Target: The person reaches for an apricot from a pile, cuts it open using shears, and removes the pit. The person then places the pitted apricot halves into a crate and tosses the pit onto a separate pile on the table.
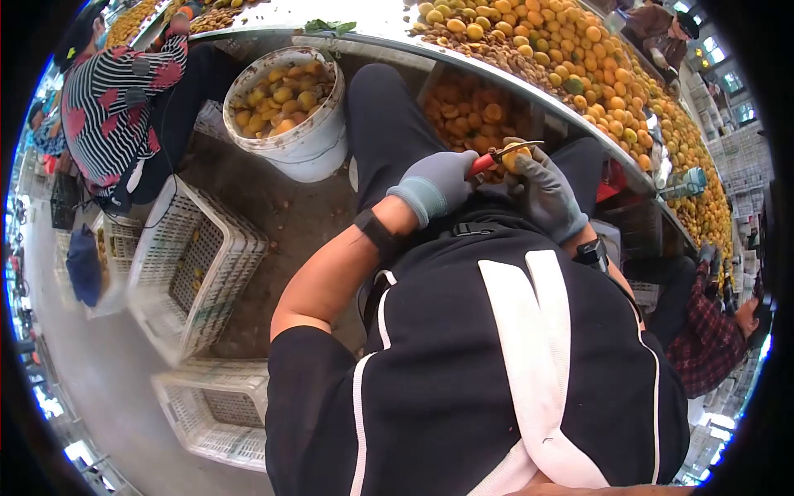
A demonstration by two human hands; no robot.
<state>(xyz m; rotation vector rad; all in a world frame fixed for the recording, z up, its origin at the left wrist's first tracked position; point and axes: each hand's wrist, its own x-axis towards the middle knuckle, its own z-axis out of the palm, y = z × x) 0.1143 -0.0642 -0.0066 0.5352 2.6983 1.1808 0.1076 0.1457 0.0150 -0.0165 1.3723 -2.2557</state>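
To your far left a co-worker in a striped top [116, 107] sits beside white crates [194, 264], and a white bucket [310, 149] of yellow fruit pieces stands on the floor by your left knee.

Your left hand [438, 183], gloved in grey, has its fingers clamped on the red handle of a small knife [496, 155], and the blade points right into the fruit [517, 154]. The fruit sits above your lap, just under the edge of the tabletop [496, 78], with the fingers of your right hand [546, 197] curled tight round it.

The risk here is the blade. It aims straight at your right fingers, so a slip on wet skin or a sudden give in the flesh could drive it into the glove. A loose hold could also drop the fruit onto your legs.

Your left forearm comes in bare from the shoulder, elbow bent and wrist turned inward. Your right wrist is cocked up close to your chest.

Farther right, heaps of fruit cover the tabletop, and a person in a plaid shirt [703, 331] sits beside you.
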